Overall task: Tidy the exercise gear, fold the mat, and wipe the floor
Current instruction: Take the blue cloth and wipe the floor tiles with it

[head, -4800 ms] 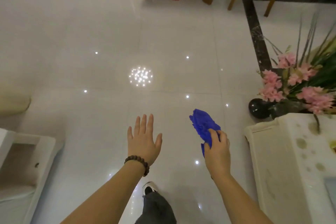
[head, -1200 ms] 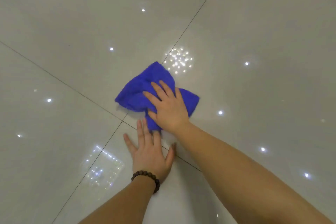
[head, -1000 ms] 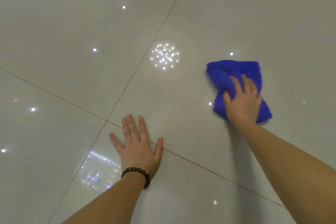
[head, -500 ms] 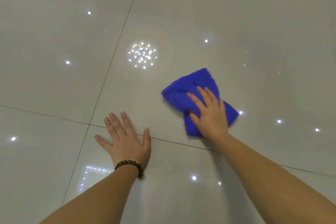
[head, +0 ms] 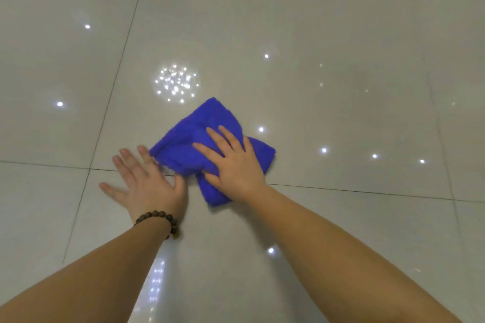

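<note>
Cloth (head: 210,139) under flat right hand (head: 233,165) touches left hand (head: 149,186).

The floor (head: 341,21) is glossy, smooth pale tile with thin dark grout lines, mirroring ceiling lights as bright dots, a dense cluster at 11 o'clock of the cloth (head: 199,136). The cloth is soft, matt, fuzzy blue fabric, rumpled. The bracelet (head: 160,219) has dark, matt wood-like beads.

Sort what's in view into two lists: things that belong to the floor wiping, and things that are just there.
In use:
blue cloth
right hand, flat on the cloth
tiled floor
left hand, flat on the floor

Just there:
bead bracelet on the left wrist
</note>
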Demonstrator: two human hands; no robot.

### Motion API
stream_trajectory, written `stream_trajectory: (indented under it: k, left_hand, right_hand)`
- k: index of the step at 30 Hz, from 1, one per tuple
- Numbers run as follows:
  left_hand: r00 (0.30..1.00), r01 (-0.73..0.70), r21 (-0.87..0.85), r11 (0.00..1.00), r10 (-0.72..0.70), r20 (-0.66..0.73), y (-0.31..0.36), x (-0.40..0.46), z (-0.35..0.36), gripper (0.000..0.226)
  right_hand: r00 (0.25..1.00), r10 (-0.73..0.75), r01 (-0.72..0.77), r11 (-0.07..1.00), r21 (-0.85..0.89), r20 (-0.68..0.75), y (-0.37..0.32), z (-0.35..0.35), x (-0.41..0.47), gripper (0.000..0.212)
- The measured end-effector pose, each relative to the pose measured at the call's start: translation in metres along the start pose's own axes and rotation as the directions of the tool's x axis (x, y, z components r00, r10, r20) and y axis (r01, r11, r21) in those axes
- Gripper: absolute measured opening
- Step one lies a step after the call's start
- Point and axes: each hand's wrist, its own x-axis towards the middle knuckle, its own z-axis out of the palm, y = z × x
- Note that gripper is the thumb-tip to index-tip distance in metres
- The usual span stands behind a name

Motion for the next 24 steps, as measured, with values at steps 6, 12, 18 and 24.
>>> stream_trajectory:
  k: [6,12,18,24]
  left_hand:
    - [0.999,-0.014,0.029,0.999,0.015,-0.037,0.002,-0.003,0.001,0.086]
    - [0.997,-0.074,0.026,0.997,0.074,-0.023,0.001,-0.016,-0.003,0.089]
    - [0.973,-0.211,-0.070,0.975,0.217,0.084,0.079,-0.169,0.044,0.084]
    - [0.986,-0.164,0.054,0.985,0.162,0.034,0.097,-0.193,0.060,0.083]
  right_hand:
    - [0.651,0.753,-0.738,0.658,0.152,-0.100,0.204,-0.014,-0.111,0.061]
    - [0.372,0.928,-0.916,0.364,0.167,0.017,0.165,-0.006,-0.175,0.057]
    - [0.973,0.230,-0.229,0.973,-0.044,0.020,0.062,0.012,-0.169,0.061]
    - [0.746,0.655,-0.652,0.755,0.066,-0.120,0.251,0.012,-0.293,0.064]
